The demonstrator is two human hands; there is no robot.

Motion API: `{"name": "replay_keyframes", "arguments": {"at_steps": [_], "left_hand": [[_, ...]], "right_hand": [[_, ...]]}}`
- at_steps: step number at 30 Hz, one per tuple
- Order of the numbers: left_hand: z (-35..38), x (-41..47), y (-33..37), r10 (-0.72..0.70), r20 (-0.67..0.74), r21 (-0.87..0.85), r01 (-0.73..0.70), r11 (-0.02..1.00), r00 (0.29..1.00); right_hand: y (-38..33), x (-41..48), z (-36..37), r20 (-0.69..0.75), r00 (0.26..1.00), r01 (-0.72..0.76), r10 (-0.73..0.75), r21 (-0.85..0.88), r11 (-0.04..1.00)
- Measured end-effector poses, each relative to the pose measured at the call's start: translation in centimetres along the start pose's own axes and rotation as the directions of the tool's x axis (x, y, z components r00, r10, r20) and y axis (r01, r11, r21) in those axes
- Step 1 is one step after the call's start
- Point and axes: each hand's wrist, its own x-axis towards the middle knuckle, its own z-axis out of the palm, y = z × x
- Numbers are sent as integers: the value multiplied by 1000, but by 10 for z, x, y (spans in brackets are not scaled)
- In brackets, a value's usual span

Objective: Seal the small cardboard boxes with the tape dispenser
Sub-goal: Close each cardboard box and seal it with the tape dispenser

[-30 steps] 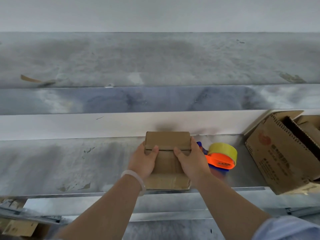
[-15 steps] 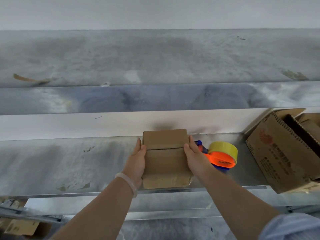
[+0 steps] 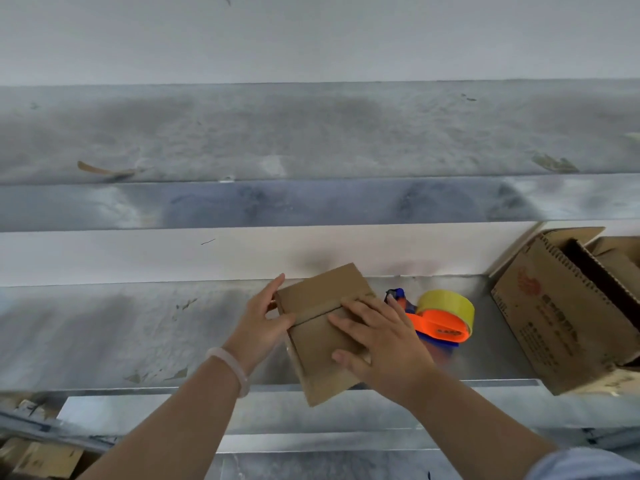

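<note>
A small brown cardboard box (image 3: 317,306) lies on the metal shelf (image 3: 104,334), turned at an angle, its near corner over the shelf's front edge. Its two top flaps meet in a seam. My left hand (image 3: 263,323) holds the box's left side, thumb on top, fingers along the edge. My right hand (image 3: 381,337) lies flat on the lid with fingers spread, pressing the flaps down. The tape dispenser (image 3: 440,320), orange and blue with a yellow tape roll, rests on the shelf just right of my right hand, untouched.
A large open cardboard carton (image 3: 568,306) stands at the shelf's right end. A white wall strip backs the shelf, with a wider grey surface (image 3: 311,133) beyond. More cardboard (image 3: 38,459) lies below at the lower left.
The box has been turned clockwise and its near end pulled over the shelf edge. My right hand moved from the box's right side onto its top.
</note>
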Motion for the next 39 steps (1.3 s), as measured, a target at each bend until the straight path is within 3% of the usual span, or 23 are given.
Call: {"name": "replay_keyframes", "arguments": {"at_steps": [5, 14, 16, 18, 19, 21, 24, 27, 29, 31, 33, 35, 37, 39], "left_hand": [[11, -25, -14, 26, -133, 95, -13, 995, 991], [44, -47, -9, 118, -232, 283, -49, 958, 966], [53, -47, -5, 91, -263, 282, -14, 959, 961], [58, -46, -4, 61, -268, 246, 7, 969, 961], [58, -46, -3, 61, -266, 244, 6, 970, 962], [57, -46, -2, 68, -268, 280, 10, 960, 961], [61, -48, 6, 108, -321, 389, 27, 921, 941], [75, -56, 29, 436, -324, 531, -220, 818, 840], [94, -64, 49, 572, -120, 493, -451, 743, 811], [122, -70, 67, 481, 123, 278, -495, 823, 868], [154, -71, 79, 205, 270, 66, -231, 971, 941], [185, -60, 83, -33, 273, -3, 35, 999, 962], [208, -47, 83, -174, 193, 0, 178, 984, 966], [223, -33, 77, -282, 152, -103, 299, 949, 947]], "right_hand": [[1, -1, -8, 89, 996, 17, -12, -59, 998], [38, -10, -9, 110, 991, 63, -76, 124, 990], [52, -14, -16, -53, 999, 6, 4, 175, 985], [75, -17, -23, -198, 964, -133, 178, 220, 966], [88, -18, -27, -169, 946, -234, 277, 238, 943], [112, -19, -35, 22, 901, -426, 434, 241, 872], [136, -16, -34, 183, 851, -525, 492, 254, 813], [142, -21, -28, 191, 856, -516, 481, 242, 822], [138, -28, -25, 192, 850, -526, 490, 324, 786], [133, -35, -21, 167, 850, -517, 499, 438, 735], [130, -40, -15, 135, 837, -514, 531, 527, 677], [131, -43, -11, 121, 819, -521, 560, 565, 640], [134, -46, -10, 142, 816, -524, 560, 590, 614], [134, -51, -11, 162, 823, -505, 544, 646, 572]]}}
